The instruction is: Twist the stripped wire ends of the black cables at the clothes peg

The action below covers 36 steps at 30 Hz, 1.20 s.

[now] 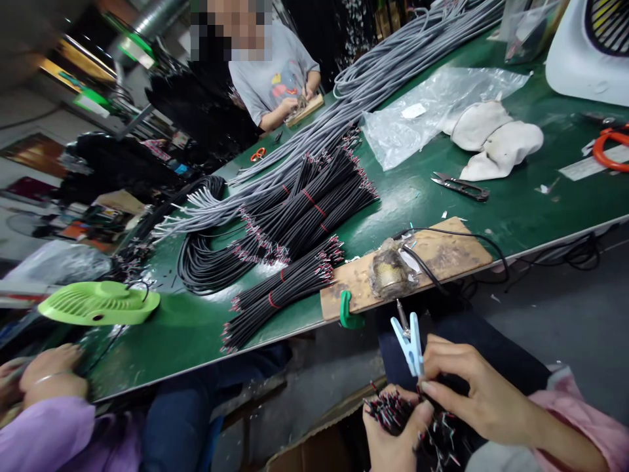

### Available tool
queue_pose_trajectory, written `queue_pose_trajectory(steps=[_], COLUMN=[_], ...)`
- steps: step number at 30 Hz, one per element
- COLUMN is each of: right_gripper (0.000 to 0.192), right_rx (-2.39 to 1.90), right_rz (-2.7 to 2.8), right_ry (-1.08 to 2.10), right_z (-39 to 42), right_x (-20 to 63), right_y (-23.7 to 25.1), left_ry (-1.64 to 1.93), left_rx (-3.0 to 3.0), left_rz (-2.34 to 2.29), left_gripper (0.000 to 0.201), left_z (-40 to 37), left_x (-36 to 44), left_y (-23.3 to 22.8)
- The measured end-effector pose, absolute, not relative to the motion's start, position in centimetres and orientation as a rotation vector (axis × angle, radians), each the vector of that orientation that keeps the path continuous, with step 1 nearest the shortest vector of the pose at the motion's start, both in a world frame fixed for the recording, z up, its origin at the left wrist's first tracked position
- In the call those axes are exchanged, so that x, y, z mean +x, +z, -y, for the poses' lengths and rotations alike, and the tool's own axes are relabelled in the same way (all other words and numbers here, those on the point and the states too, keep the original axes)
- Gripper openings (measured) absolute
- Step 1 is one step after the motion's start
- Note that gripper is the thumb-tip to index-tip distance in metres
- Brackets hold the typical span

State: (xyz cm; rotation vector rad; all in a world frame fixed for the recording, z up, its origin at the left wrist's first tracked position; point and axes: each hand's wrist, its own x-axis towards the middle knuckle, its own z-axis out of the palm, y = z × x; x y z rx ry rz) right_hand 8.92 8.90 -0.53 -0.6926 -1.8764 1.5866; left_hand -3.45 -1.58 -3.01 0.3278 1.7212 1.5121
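Note:
My left hand [396,436] is wrapped round a bundle of black cables [388,410] with stripped red and white wire ends pointing up. My right hand [472,387] is closed in a pinch just above it, at the lower end of a light blue clothes peg [413,347]. The peg's two arms spread upward in a V. Behind the peg a pointed metal tip [402,314] projects from the table edge, below a grimy lump [390,270] on a wooden board [449,252]. More wire ends show under my right hand.
Bundled black cables [299,203] and long grey cables [388,72] lie on the green table [515,216]. A green clamp [350,311] grips the board. Snips [462,187], a white cloth [496,137] and orange-handled scissors [609,151] are farther right. Co-workers sit opposite and at left.

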Motion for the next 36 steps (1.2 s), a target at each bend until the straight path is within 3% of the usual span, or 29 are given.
queue_pose_trajectory(steps=[5, 10, 15, 21, 28, 36], right_gripper=[0.017, 0.003, 0.025, 0.034, 0.049, 0.047], right_rx=[-0.684, -0.688, -0.765, -0.480, -0.413, -0.382], right_rz=[1.838, 1.769, 1.702, 1.135, 0.970, 0.803], right_ry=[1.503, 1.660, 1.687, 2.364, 2.275, 2.322], right_z=[-8.9, -9.3, -8.6, -9.0, -12.0, -12.4], right_x=[9.1, 9.2, 9.1, 8.2, 5.7, 4.8], right_y=[-1.2, -1.1, -1.1, -2.6, -0.5, 0.2], left_ry=[1.533, 1.588, 1.548, 1.634, 1.734, 1.713], left_rx=[0.393, 0.401, 0.355, 0.540, 0.966, 1.168], left_rz=[-1.656, -1.659, -1.712, -1.432, -1.374, -1.557], left_gripper=[0.033, 0.034, 0.033, 0.021, 0.011, 0.009], left_z=[2.1, 2.0, 2.1, 0.9, -1.0, -2.0], left_x=[-3.7, -3.5, -3.3, -3.3, -4.7, -5.3], left_y=[-3.9, -4.2, -4.4, -2.0, 0.1, -0.5])
